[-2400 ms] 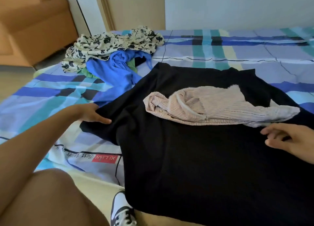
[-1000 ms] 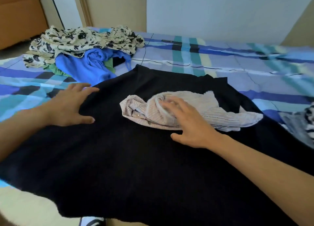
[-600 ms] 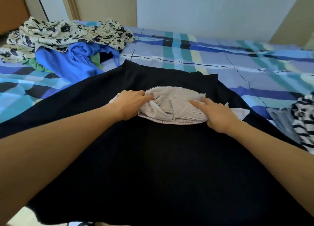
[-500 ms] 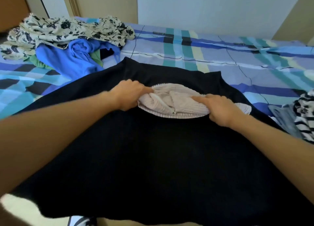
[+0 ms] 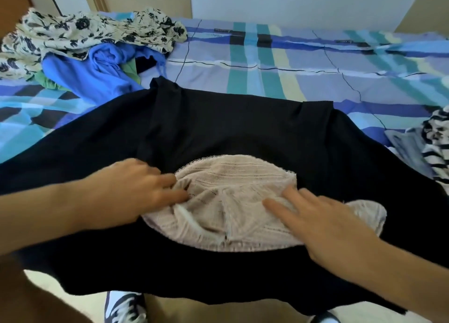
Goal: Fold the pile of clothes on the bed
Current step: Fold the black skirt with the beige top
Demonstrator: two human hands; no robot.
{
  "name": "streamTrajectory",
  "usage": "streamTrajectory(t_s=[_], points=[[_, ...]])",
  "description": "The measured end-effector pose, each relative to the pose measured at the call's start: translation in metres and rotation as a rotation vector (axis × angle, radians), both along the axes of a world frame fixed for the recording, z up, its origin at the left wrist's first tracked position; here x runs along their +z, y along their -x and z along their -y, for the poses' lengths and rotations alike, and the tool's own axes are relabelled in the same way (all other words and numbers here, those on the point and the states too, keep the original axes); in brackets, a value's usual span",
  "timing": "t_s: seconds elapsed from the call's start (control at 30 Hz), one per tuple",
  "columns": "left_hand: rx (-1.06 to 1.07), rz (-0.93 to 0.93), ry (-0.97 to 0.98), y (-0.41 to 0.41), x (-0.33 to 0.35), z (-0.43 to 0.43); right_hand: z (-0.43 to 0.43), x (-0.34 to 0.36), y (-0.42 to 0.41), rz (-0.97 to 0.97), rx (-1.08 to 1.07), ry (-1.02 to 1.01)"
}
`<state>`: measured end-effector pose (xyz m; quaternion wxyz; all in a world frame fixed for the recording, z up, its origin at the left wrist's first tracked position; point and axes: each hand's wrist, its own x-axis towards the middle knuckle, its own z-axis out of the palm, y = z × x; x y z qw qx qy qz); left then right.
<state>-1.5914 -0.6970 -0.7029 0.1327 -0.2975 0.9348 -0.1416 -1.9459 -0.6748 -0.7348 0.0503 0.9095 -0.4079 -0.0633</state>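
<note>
A small beige ribbed garment [image 5: 233, 177] with lace trim lies bunched on a large black garment [image 5: 218, 118] spread over the bed's near side. My left hand [image 5: 131, 191] rests on the beige garment's left edge with its fingers stretched over the bunched cloth. My right hand [image 5: 323, 220] lies flat on its right part, fingers straight and spread. At the far left sits the unfolded pile: a cream floral piece [image 5: 85, 31], a blue piece [image 5: 92, 74] and a bit of green [image 5: 48, 84].
The bed has a blue, teal and purple plaid sheet [image 5: 267, 62]. A black-and-white striped garment [image 5: 435, 138] lies at the right edge. The black garment hangs over the near bed edge, above my shoes [image 5: 124, 308] on the floor.
Both hands came from the black garment onto the beige one, gathered it and drew it nearer. It now lies more compact, and the fingers that gripped it now lie flatter on it.
</note>
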Motion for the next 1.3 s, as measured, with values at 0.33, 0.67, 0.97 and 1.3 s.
streamTrajectory(t_s=[0.33, 0.67, 0.97, 1.3], points=[[0.573, -0.017, -0.697, 0.02, 0.059, 0.04, 0.058, 0.069, 0.022, 0.316, -0.256, -0.671], [0.614, -0.249, -0.039, -0.023, -0.015, 0.282, 0.278, 0.021, 0.064, 0.346, -0.615, -0.17], [0.83, 0.154, -0.409, -0.059, -0.005, 0.352, 0.354, 0.021, 0.072, 0.076, -0.579, -0.592], [0.792, -0.11, 0.397, -0.047, 0.055, 0.399, 0.44, 0.064, 0.051, 0.202, -0.637, 0.294]])
